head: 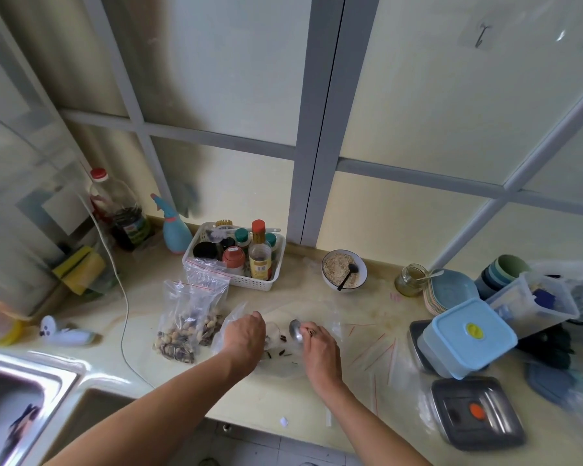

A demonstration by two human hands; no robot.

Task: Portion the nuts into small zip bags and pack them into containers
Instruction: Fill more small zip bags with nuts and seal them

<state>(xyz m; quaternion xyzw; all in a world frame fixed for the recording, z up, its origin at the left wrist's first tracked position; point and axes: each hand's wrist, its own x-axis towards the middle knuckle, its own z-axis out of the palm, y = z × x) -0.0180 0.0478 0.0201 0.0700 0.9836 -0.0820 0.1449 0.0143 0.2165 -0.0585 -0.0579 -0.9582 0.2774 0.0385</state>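
Observation:
Two filled zip bags (186,322) of mixed nuts lean together on the counter, left of my hands. My left hand (244,334) grips the mouth of a clear zip bag (221,334). My right hand (317,344) holds a metal spoon (296,329) just right of that bag. A few loose dark nuts (280,353) lie on clear plastic between my hands. Several empty zip bags (381,354) with red strips lie flat to the right. A light-blue lidded container (465,334) sits on a steel box at the right.
A white basket (266,280) of spice bottles stands behind the bags. A bowl (344,269) of grain with a black spoon is at the back. A steel lid (475,412) lies near the front right edge. The sink (17,398) is at the left.

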